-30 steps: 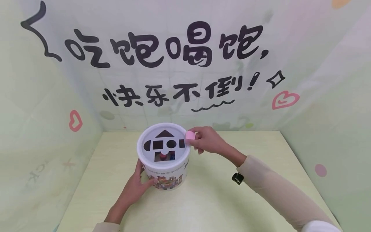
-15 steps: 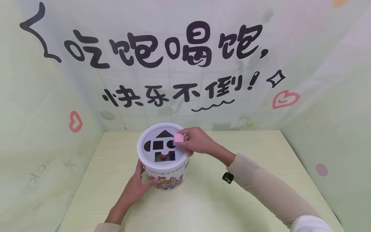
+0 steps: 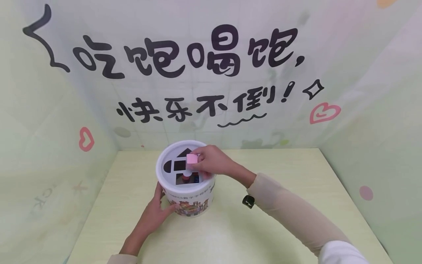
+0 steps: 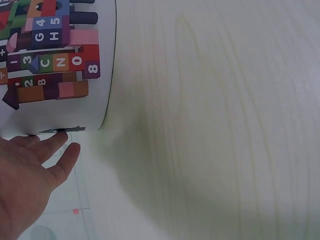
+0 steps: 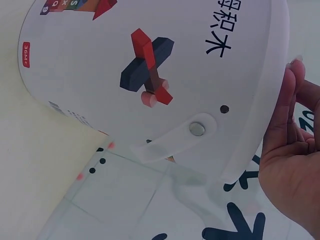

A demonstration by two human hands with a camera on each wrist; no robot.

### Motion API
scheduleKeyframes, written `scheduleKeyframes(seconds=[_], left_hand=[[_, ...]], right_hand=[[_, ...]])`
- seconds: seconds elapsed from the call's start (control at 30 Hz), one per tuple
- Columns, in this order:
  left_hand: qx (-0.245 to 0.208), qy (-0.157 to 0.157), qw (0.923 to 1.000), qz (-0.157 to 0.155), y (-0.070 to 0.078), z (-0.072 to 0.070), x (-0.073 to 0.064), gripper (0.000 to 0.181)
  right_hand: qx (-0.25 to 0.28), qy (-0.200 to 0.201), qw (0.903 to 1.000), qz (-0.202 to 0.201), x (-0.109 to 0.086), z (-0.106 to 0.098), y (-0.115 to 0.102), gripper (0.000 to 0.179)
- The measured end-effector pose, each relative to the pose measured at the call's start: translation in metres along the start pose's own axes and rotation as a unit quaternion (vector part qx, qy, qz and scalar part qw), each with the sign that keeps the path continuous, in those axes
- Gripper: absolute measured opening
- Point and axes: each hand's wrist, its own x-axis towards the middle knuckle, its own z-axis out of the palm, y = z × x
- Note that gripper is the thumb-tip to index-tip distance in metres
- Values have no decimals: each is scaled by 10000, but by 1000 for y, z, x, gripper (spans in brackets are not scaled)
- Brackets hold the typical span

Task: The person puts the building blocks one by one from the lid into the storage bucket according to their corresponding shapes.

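Note:
A white bucket (image 3: 191,205) printed with colourful blocks stands upright on the table. Its recessed lid (image 3: 169,178) has cut-outs of different shapes, and a red piece shows through the front one. Over the lid, just right of the square opening, my right hand (image 3: 214,160) pinches a small pink block (image 3: 192,159) between thumb and fingers. This hand covers the openings on the right side. My left hand (image 3: 154,212) rests on the bucket's left side, thumb toward the front. Its fairly straight fingers (image 4: 55,145) touch the wall in the left wrist view; the block is hidden in the right wrist view.
The pale wooden table (image 3: 270,220) spreads around the bucket. Behind it rises a printed backdrop (image 3: 211,84) with large black characters, and light fabric walls close off both sides. A carrying handle (image 5: 170,142) is fixed to the bucket's side by a round rivet.
My right hand has moved left with the pink block, from beside the bucket's right rim to over the middle of the lid. The left hand and bucket have stayed in place.

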Motion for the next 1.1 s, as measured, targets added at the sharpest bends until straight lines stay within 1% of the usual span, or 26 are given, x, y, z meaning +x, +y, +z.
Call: scheduleKeyframes(seconds=[0.23, 0.33, 0.5, 0.73, 0.9, 0.93, 1.1], left_hand=[[-34, -39, 10000, 46, 1, 0, 2, 106], [8, -31, 10000, 47, 2, -1, 1, 105], [10, -39, 10000, 31, 2, -2, 0, 105], [4, -18, 10000, 32, 0, -2, -1, 105], [4, -37, 10000, 12, -1, -1, -1, 104], [6, -39, 10000, 10, -1, -1, -1, 104], [3, -20, 10000, 61, -1, 0, -1, 104]], right_hand=[[185, -107, 9996, 158, 9, 7, -4, 13], [239, -143, 9996, 93, 12, 12, -5, 14], [166, -124, 9998, 8, 15, 19, -9, 20], [383, -204, 9989, -175, 21, 24, -11, 10], [443, -324, 9983, -171, 25, 27, -9, 11], [412, -311, 9985, -154, 25, 27, -8, 13], [352, -193, 9991, -99, 25, 25, -8, 36]])
